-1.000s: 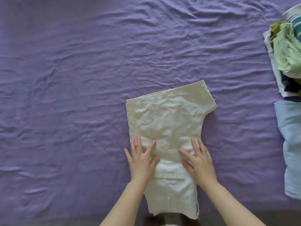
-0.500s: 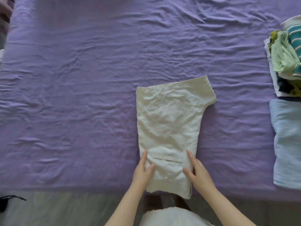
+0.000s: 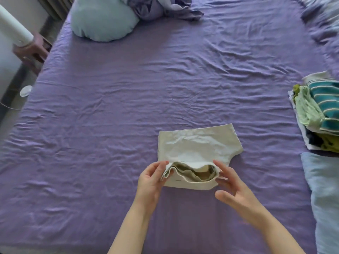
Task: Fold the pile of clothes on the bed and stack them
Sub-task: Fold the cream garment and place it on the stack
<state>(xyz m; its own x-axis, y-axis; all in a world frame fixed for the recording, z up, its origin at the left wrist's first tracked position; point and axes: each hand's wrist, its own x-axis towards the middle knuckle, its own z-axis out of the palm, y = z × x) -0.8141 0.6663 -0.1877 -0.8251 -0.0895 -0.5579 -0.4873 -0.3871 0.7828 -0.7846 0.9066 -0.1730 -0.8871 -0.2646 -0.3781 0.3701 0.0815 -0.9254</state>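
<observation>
Now both hands pinch the near, raised edge of the cream shorts (image 3: 198, 145): left hand (image 3: 150, 180) at its left corner, right hand (image 3: 233, 187) at its right. Their far half lies flat ahead on the bed (image 3: 110, 116), so the fold likely goes forward.

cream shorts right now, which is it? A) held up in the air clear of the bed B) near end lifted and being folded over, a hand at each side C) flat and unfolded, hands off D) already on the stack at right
B: the cream shorts lie on the purple sheet, their near end raised into a fold, with the left hand and right hand gripping its two sides.
</observation>
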